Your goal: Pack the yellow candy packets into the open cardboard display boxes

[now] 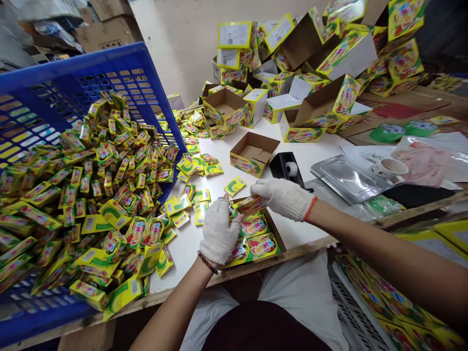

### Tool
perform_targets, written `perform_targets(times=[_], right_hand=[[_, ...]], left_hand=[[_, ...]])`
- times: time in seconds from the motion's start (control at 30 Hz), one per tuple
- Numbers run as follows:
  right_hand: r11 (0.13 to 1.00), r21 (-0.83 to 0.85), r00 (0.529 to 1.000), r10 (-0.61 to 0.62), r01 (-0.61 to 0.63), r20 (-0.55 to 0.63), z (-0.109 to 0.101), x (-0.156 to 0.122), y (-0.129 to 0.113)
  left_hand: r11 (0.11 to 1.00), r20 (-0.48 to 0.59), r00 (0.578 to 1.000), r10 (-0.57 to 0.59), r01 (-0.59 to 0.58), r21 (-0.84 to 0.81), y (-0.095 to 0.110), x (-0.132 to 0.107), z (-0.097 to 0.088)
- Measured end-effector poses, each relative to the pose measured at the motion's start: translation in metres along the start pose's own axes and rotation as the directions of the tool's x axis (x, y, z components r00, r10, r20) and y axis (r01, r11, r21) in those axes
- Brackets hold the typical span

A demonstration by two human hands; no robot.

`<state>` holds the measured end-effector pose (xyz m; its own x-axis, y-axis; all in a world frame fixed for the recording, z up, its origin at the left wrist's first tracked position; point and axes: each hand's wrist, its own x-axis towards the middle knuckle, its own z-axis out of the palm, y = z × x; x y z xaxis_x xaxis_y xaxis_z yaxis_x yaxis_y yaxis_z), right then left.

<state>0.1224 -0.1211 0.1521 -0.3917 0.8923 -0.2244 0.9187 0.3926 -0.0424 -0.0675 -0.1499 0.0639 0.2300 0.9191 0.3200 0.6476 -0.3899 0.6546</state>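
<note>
My left hand (pixel 219 231), in a white knit glove with bare fingertips, is bent over the left side of an open carton (pixel 277 229). Its fingers close around small candy packs, partly hidden behind the glove. Reaching in from the right, my gloved right hand (pixel 281 196) pinches a small candy pack (pixel 251 204) at the carton's far edge. Yellow-green candy packs (pixel 261 245) with colourful lettering lie flat inside the carton. One loose pack (pixel 234 185) rests on the white table just beyond my hands.
A tilted blue crate (pixel 146 63) spills a large heap of candy packs (pixel 109 165) at left. Beyond the hands are an open carton (pixel 252 155) and a black tape dispenser (pixel 287 168). Stacked cartons (pixel 292 63) stand behind; a clear plastic tray (pixel 347 176) and cup (pixel 389 168) lie right.
</note>
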Motion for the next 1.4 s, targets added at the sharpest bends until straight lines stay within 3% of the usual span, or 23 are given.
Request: perform_targets(times=[0.07,0.2,0.3,0.43,0.53,0.6,0.7,0.8,0.87,0.93,1.0,1.1,1.27,1.4], right_hand=[[0.995,-0.008,0.992,0.104,-0.104,0.073,0.009,0.010,0.005],[0.994,-0.049,0.982,0.109,-0.103,0.152,0.023,0.034,0.004],[0.997,-0.041,0.980,0.076,-0.070,0.183,0.028,0.047,0.006],[0.998,0.055,0.979,0.027,-0.039,0.203,0.035,0.050,0.018],[0.989,0.112,0.985,0.082,-0.099,0.154,0.046,0.044,0.021],[0.991,0.074,0.988,0.099,-0.108,0.118,0.053,0.037,0.016],[0.992,-0.108,0.997,0.075,-0.071,0.033,0.059,0.026,0.004],[0.975,-0.221,0.999,0.042,-0.039,0.007,0.065,0.019,-0.009],[0.971,-0.234,0.999,0.047,-0.044,0.010,0.072,0.018,-0.016],[0.968,-0.243,0.997,0.069,-0.071,-0.015,0.080,0.021,-0.022],[0.961,-0.261,0.996,0.082,-0.087,-0.030,0.087,0.025,-0.028],[0.951,-0.298,0.996,0.086,-0.087,-0.018,0.093,0.028,-0.033],[0.953,-0.302,1.000,0.023,-0.025,-0.008,0.095,0.023,-0.033],[0.953,-0.301,0.998,0.055,-0.041,0.041,0.105,0.023,-0.043]], left_hand=[[0.985,0.054,0.998,0.021,-0.030,0.171,-0.008,-0.012,0.005],[0.934,0.170,0.985,0.003,-0.063,0.350,-0.020,-0.033,0.013],[0.958,0.166,0.986,0.029,-0.075,0.277,-0.029,-0.041,0.015],[0.998,0.004,0.999,0.048,-0.048,0.035,-0.046,-0.048,0.014],[0.996,0.070,0.994,0.086,-0.087,0.013,-0.050,-0.050,0.011],[0.993,0.137,0.985,0.109,-0.114,0.030,-0.050,-0.051,0.012],[0.995,0.044,0.994,0.099,-0.098,-0.023,-0.055,-0.053,0.015],[0.998,-0.170,0.985,-0.037,0.027,-0.061,-0.072,-0.051,0.017],[0.987,-0.238,0.959,-0.157,0.162,0.002,-0.085,-0.046,0.014],[0.953,-0.195,0.952,-0.238,0.267,0.141,-0.096,-0.037,0.010],[0.904,-0.067,0.951,-0.303,0.308,0.297,-0.100,-0.027,0.005],[0.849,0.071,0.911,-0.406,0.348,0.397,-0.099,-0.012,-0.001],[0.858,0.058,0.874,-0.483,0.458,0.234,-0.102,-0.003,-0.006],[0.843,0.025,0.844,-0.536,0.537,-0.031,-0.111,-0.003,-0.014]])
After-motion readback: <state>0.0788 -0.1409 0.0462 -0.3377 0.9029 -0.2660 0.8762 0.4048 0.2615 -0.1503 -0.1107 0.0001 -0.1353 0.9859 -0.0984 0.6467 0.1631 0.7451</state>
